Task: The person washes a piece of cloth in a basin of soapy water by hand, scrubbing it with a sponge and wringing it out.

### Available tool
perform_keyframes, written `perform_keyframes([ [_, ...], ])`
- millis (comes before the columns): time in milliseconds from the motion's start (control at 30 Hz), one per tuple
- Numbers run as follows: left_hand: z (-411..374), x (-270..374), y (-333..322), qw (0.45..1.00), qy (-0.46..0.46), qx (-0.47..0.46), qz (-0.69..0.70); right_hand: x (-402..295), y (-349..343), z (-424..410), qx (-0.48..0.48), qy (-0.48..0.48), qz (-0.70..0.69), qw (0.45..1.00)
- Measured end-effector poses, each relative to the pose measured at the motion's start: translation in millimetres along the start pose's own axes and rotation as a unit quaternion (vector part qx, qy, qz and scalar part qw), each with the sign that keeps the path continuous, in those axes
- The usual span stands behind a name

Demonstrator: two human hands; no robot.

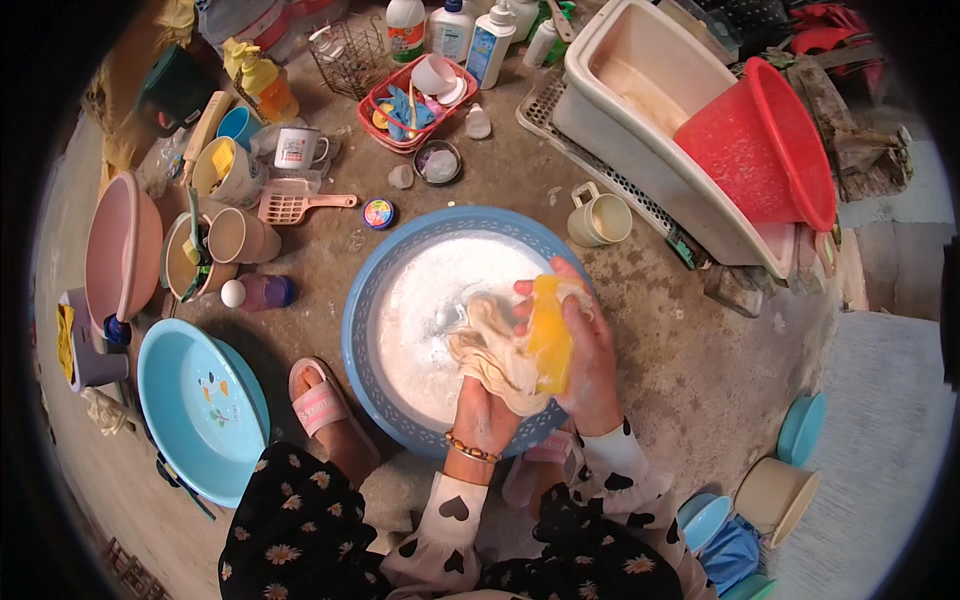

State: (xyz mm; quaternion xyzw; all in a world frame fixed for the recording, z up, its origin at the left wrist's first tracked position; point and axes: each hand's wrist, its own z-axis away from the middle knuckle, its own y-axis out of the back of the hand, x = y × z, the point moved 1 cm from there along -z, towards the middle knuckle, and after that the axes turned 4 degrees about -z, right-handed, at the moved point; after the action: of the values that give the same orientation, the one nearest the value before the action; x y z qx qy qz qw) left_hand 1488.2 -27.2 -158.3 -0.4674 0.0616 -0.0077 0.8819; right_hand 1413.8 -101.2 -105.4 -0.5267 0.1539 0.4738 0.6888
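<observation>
A wet cream cloth [491,352] is bunched over my left hand [484,420], which grips it from below with most of the fingers hidden. My right hand [589,345] holds a yellow bar of laundry soap [551,330] against the cloth, thumb on the near side and fingertips showing beyond it. Both hands are above the right half of a blue plastic basin [360,300] with a patterned rim. White suds [420,300] cover the water inside it. A bracelet circles my left wrist.
A light-blue basin [202,427] leans at left, near a pink basin [112,247]. Beyond the blue basin are a beige mug [600,217], a pink slotted scoop [289,202] and a red basket [375,124]. A red bucket [750,150] lies tilted on a white tub [637,142] at right.
</observation>
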Motion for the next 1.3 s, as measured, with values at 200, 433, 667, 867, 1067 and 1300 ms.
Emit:
perform_keyframes([
  [200,-11,8,13,0.994,-0.078,-0.082,0.008,12,-3,26,-0.030,0.050,0.198,0.978],
  [433,6,16,7,0.985,-0.125,-0.108,0.044,17,42,7,0.068,-0.070,-0.029,0.995],
  [667,12,30,-1,0.983,-0.124,-0.120,0.056,18,62,-5,0.059,-0.188,-0.168,0.966],
  [867,16,28,-6,0.986,-0.105,-0.101,0.080,0,91,-23,0.126,-0.094,-0.206,0.966],
  [1067,20,24,-20,0.986,-0.140,-0.085,0.024,-41,133,-73,0.173,0.065,-0.117,0.976],
  [1300,17,19,-24,0.972,-0.140,-0.188,-0.027,4,50,-66,0.031,-0.091,0.115,0.989],
])
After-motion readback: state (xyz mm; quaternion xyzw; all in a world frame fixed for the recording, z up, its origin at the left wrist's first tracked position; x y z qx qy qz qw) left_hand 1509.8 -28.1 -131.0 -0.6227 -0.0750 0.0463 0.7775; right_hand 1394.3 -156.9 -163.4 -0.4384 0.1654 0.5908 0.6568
